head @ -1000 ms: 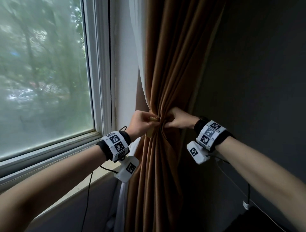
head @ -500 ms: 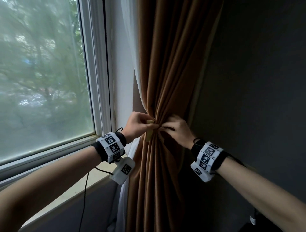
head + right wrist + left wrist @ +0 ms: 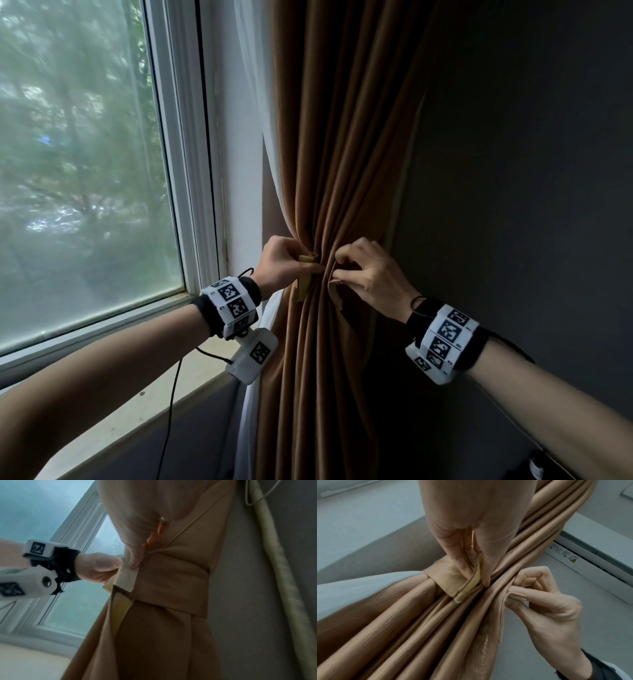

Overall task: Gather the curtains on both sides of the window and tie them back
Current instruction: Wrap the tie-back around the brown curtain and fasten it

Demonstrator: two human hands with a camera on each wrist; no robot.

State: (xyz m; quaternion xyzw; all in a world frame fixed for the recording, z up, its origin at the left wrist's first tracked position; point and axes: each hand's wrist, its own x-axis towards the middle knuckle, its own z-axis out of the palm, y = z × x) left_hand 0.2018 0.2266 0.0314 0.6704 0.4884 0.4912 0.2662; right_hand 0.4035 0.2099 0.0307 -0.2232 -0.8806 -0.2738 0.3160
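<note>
The brown curtain (image 3: 329,154) hangs gathered in tight folds at the right side of the window. A matching tieback band (image 3: 448,577) wraps round the bundle. My left hand (image 3: 284,263) pinches the band's left end, whose yellowish strip (image 3: 471,586) shows between thumb and finger. My right hand (image 3: 366,270) pinches the band's other end (image 3: 126,578) against the folds. The two ends sit a few centimetres apart at the front of the bundle. A white sheer curtain (image 3: 270,171) hangs behind the brown one.
The window (image 3: 85,171) with its white frame fills the left, its sill (image 3: 144,404) below my left arm. A dark wall (image 3: 531,171) stands right of the curtain. A cable (image 3: 171,411) hangs from my left wrist. In the left wrist view a white unit (image 3: 590,566) lies below.
My right wrist has dropped lower and turned, and its fingers now pinch the band's end from the right. Both hands sit slightly lower on the bundle.
</note>
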